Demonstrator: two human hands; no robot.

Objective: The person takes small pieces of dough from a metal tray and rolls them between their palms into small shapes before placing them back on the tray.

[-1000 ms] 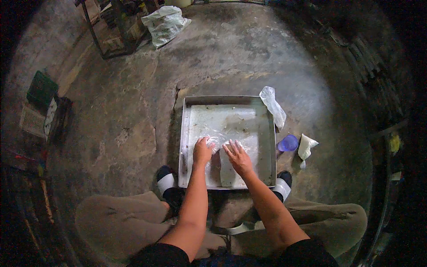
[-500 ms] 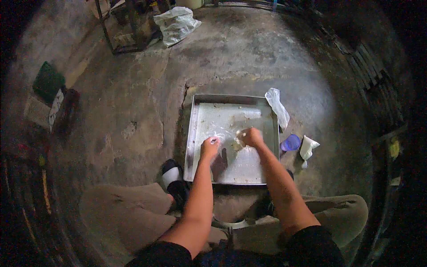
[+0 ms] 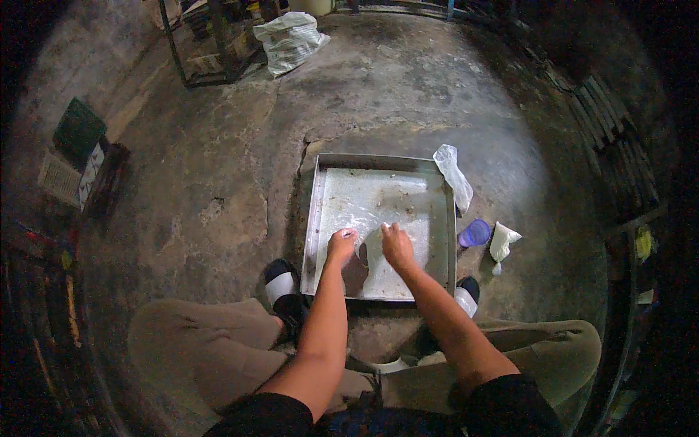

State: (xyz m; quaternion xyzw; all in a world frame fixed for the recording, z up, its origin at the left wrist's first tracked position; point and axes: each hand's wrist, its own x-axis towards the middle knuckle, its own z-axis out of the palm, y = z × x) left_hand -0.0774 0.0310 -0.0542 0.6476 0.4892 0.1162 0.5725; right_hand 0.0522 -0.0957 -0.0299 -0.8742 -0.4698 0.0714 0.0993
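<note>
Clear plastic is lying in one tray by the left hand and right hand, fingers curled, grip unclear; one limp bag is overlapping the tray's right side, one cup and one pouch sitting beyond.

On the grey concrete floor ahead of you sat a crumpled white sack. Just left of the sack stood a dark metal frame; behind the sack, a pale tub. Nearer you, well left of the sack, was a dark green panel; far right of the sack, dark slats.
</note>
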